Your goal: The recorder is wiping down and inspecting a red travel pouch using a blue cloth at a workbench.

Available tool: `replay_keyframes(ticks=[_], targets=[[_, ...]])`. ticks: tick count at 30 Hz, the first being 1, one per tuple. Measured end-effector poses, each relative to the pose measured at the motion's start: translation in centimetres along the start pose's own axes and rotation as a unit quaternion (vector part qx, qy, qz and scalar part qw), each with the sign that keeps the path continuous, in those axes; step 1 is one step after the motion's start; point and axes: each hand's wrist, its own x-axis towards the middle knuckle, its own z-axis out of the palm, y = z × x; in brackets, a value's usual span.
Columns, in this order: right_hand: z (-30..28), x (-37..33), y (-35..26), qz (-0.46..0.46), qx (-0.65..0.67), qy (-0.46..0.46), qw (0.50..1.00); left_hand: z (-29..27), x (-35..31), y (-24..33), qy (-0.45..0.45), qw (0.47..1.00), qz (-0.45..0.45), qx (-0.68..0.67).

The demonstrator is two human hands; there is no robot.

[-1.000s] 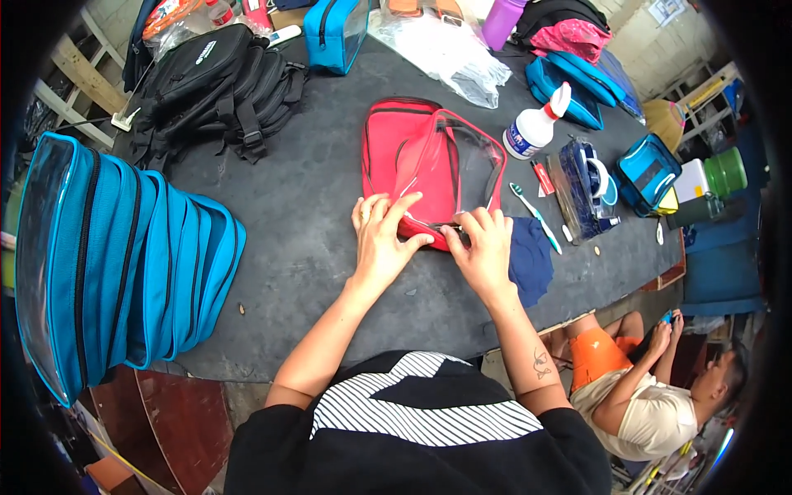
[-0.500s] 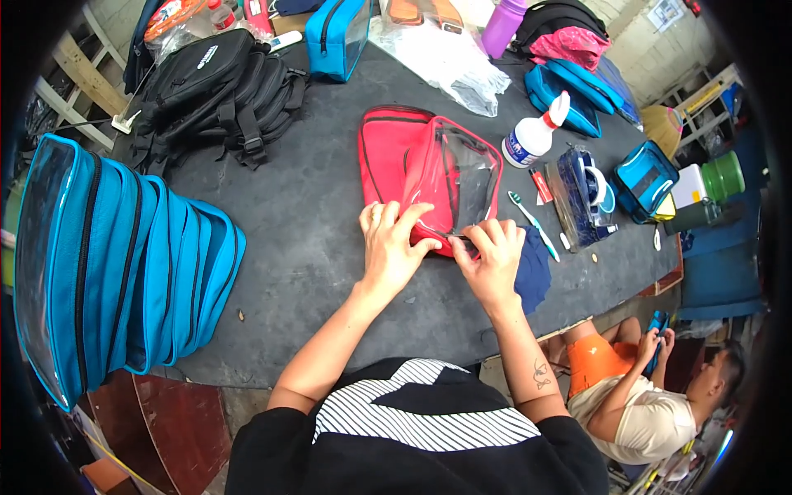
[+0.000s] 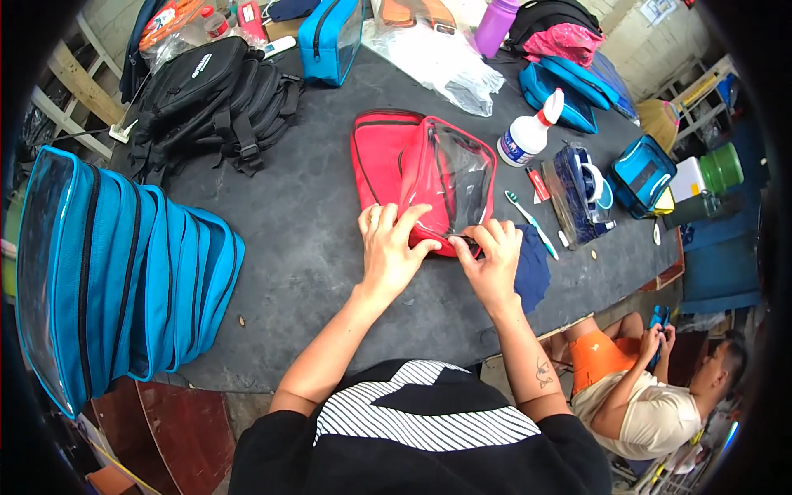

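Note:
A red zippered pouch [image 3: 381, 157] with a clear plastic panel lies on the dark table in front of me. My left hand [image 3: 391, 243] grips its near left part, with the thumb pressed at the near edge and the fingers spread over the red fabric. At the near right corner my right hand [image 3: 491, 257] pinches the pouch's edge, close to the zipper. The two thumbs point toward each other along that edge. Beside my right hand lies a dark blue cloth [image 3: 532, 268], partly covered by it.
A stack of blue pouches [image 3: 124, 272] stands at left, black backpacks [image 3: 219, 99] behind it. A white bottle [image 3: 528, 136], toothbrush [image 3: 532, 224] and clear-sided blue case [image 3: 580, 198] lie at right. A purple bottle [image 3: 497, 26] stands far back. A seated person [image 3: 643, 404] holds a phone at lower right.
The view has shifted slightly. Both hands keep almost the same hold on the red pouch, whose far end sits a little further left in the picture.

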Motion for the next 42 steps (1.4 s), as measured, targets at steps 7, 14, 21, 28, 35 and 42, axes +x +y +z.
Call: replay_keyframes(ticks=[7, 14, 21, 28, 35, 42], targets=[[-0.1, 0.0, 0.0, -0.017, -0.024, 0.004, 1.0, 0.1, -0.1, 0.1, -0.003, 1.0, -0.003, 0.008], [0.1, 0.3, 0.6, -0.038, -0.005, -0.008, 0.999, 0.1, -0.2, -0.1, -0.001, 1.0, 0.003, 0.008], [-0.4, 1.9, 2.1, -0.033, 0.069, -0.113, 0.991, 0.2, -0.2, -0.3, -0.005, 1.0, 0.01, 0.001], [0.6, 3.8, 3.3, -0.031, 0.14, -0.221, 0.965, 0.7, -0.2, -0.5, 0.003, 0.999, 0.036, -0.017], [3.0, 3.0, 5.1, 0.038, 0.253, -0.288, 0.923, 1.4, -0.9, -1.7, -0.036, 0.997, 0.019, -0.072], [4.1, 2.4, 6.6, 0.065, 0.358, -0.335, 0.869, 2.6, -1.6, -2.7, 0.003, 0.997, 0.046, -0.066]])
